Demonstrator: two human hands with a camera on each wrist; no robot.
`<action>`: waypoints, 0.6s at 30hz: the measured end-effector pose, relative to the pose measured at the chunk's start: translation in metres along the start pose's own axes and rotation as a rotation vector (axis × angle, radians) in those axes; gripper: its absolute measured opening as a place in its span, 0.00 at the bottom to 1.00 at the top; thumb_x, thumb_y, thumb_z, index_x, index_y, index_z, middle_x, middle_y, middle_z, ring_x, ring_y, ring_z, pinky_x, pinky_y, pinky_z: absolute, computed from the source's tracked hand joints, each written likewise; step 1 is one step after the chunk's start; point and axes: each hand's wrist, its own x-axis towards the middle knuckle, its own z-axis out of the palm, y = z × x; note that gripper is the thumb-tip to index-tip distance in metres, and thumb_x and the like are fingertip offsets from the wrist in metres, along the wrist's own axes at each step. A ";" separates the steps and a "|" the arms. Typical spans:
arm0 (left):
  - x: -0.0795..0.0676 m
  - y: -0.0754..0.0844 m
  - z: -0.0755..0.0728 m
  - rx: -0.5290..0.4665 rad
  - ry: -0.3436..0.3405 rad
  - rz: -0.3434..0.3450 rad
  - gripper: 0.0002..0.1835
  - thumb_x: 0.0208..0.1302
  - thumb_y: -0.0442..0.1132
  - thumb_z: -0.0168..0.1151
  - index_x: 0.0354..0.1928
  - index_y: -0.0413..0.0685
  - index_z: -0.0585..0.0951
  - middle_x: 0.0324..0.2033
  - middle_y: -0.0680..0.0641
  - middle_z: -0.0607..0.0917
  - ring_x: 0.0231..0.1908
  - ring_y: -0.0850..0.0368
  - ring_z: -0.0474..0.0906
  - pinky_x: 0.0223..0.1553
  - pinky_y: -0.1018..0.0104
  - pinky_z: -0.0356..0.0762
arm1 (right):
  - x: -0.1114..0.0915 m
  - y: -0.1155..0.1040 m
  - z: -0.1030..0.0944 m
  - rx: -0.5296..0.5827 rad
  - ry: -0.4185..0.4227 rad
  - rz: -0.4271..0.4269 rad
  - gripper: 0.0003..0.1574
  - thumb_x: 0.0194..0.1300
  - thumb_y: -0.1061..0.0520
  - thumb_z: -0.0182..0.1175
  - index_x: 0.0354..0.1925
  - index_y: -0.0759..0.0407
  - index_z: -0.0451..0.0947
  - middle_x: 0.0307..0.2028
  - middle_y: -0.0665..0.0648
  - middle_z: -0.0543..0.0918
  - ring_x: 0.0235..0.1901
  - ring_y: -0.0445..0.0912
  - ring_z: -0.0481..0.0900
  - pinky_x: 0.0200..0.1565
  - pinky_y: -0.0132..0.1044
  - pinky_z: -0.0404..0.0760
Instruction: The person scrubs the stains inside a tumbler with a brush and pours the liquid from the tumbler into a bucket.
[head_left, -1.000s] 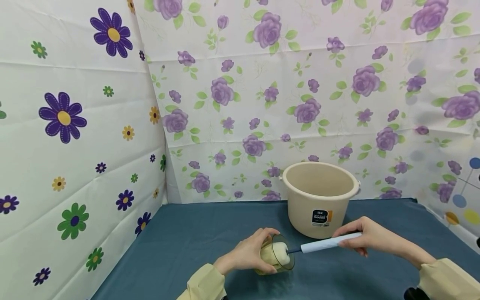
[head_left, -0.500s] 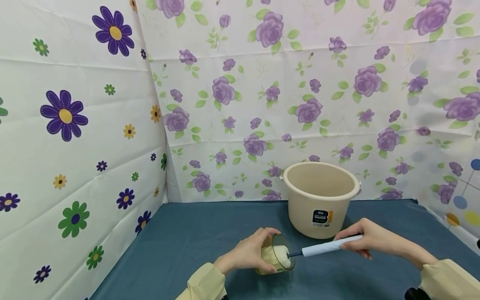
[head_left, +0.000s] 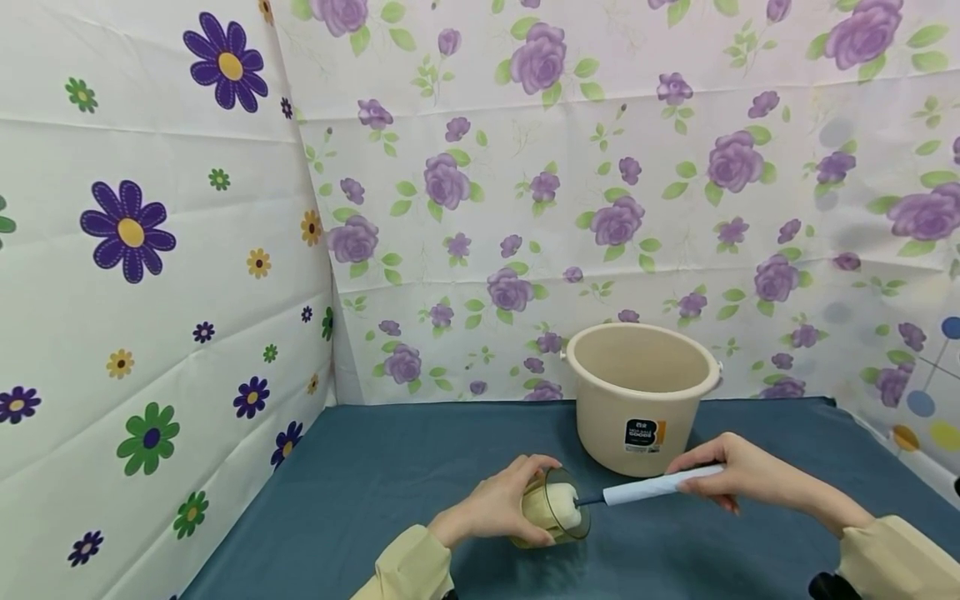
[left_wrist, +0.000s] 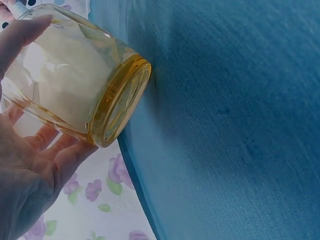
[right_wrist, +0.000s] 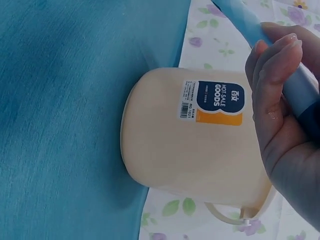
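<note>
Fingers of my left hand (head_left: 491, 504) curl, widely parted, round a tilted, amber-tinted clear glass cup (head_left: 536, 514), in front and left of the round cream plastic bucket (head_left: 609, 425). Before that bucket, my right hand (head_left: 738, 477) pinches a slim pale-blue-handled brush (head_left: 652, 488), its rounded white sponge head (head_left: 562, 506) inside the cup.

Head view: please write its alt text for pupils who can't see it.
A person's left grip holds a tilted yellowish glass cup while the right grip holds a pale blue-handled brush, its rounded white head inside the cup. Behind stands a round beige plastic bucket on dark blue cloth, before a white floral sheet.
</note>
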 end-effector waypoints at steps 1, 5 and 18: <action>0.000 0.000 0.000 0.002 0.000 0.000 0.42 0.42 0.52 0.73 0.60 0.69 0.61 0.46 0.58 0.68 0.47 0.61 0.67 0.32 0.64 0.70 | 0.000 0.000 0.000 -0.002 -0.001 0.002 0.15 0.64 0.63 0.54 0.49 0.63 0.78 0.15 0.64 0.74 0.09 0.52 0.67 0.12 0.41 0.71; 0.000 0.000 0.000 0.007 0.000 0.004 0.42 0.42 0.52 0.73 0.60 0.70 0.61 0.46 0.58 0.67 0.48 0.60 0.67 0.33 0.63 0.70 | -0.001 0.001 0.000 -0.004 -0.011 -0.003 0.15 0.64 0.63 0.54 0.49 0.63 0.78 0.15 0.62 0.74 0.08 0.51 0.67 0.12 0.40 0.71; 0.000 -0.001 0.001 0.027 0.013 0.017 0.42 0.42 0.53 0.73 0.60 0.69 0.61 0.46 0.59 0.68 0.47 0.62 0.67 0.35 0.62 0.70 | -0.002 0.000 0.000 0.018 -0.031 0.001 0.16 0.64 0.64 0.54 0.50 0.64 0.77 0.14 0.58 0.76 0.08 0.57 0.64 0.11 0.39 0.71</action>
